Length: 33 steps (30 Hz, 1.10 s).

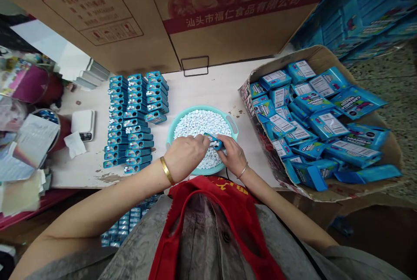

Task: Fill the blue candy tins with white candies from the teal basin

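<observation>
A small blue candy box (217,142) with white pieces at its opening is held over the bowl. The fingers and thumb of my right hand (235,156) close around its right end. My left hand (189,157), wearing a gold bangle, is curled at the box's left side; what lies in its fingers is hidden. Below both hands, a turquoise plastic bowl (172,127) is filled with small white candies (203,123). To the left stand rows of similar blue boxes (138,144), many with white pieces showing in round holes.
An open cardboard carton (260,152) full of blue packets (327,123) stands at the right. Large brown cartons (114,19) line the back. A white scale (84,124) and a crumpled tissue (75,144) lie at the left, beside stacked papers. A wire stand (195,74) leans behind the bowl.
</observation>
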### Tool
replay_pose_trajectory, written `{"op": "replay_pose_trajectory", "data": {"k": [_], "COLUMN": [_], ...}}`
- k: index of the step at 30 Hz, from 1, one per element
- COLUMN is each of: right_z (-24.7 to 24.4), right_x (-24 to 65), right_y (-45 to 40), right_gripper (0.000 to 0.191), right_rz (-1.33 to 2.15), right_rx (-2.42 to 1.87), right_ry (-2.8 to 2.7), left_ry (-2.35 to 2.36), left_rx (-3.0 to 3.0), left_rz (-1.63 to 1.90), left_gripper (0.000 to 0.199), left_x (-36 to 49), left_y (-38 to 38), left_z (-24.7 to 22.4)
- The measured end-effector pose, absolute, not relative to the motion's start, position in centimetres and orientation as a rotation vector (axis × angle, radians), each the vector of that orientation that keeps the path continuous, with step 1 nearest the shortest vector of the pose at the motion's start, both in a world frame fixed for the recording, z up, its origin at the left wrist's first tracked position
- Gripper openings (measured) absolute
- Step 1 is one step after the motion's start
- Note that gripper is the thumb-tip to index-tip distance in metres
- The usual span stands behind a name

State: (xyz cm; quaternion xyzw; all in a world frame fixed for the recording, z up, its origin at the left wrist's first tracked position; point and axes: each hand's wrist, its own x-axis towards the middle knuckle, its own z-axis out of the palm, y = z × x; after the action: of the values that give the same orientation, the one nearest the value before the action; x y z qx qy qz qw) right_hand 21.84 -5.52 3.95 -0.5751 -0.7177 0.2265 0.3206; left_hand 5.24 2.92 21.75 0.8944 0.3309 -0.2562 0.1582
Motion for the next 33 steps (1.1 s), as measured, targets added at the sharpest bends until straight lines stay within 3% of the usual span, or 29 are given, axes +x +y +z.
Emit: {"op": "replay_pose_trajectory", "data": {"k": [5,10,13,18,24,33], "right_z": [3.9,4.6,5.4,6.1,6.0,4.3], "right_x": [22.3,23.7,24.6,25.4,25.2,24.2], "right_y": [-5.6,-5.6,-5.4,-5.6,-6.2,-5.7], "right_gripper": [0.041,0.034,0.033,0.033,0.033,0.035], "right_rz": [0.613,0.668,0.675,0.644,0.667,0.595], "right_rx": [-1.557,-1.686,-1.722,-1.763,-1.789,-1.694], "right_ry": [-1.817,-1.61,-1.524,-1.462,-1.423,-1.73], "left_ry": [1.062,1.273,1.203,1.091,1.039,0.872], "left_rx": [2.567,2.295,2.139,2.111,2.006,2.2], "left_rz": [-0.614,-0.729,-0.608,-0.379,-0.11,0.031], "left_gripper": [0.023,0.026,0.027,0.034,0.037,0.028], "left_x": [2.3,-3.0,-2.3,2.3,-0.1,-2.6], "left_y": [3.6,3.4,1.7,-0.2,0.0,2.5], "left_z": [19.6,9.3,2.8,-2.2,-1.1,9.9]}}
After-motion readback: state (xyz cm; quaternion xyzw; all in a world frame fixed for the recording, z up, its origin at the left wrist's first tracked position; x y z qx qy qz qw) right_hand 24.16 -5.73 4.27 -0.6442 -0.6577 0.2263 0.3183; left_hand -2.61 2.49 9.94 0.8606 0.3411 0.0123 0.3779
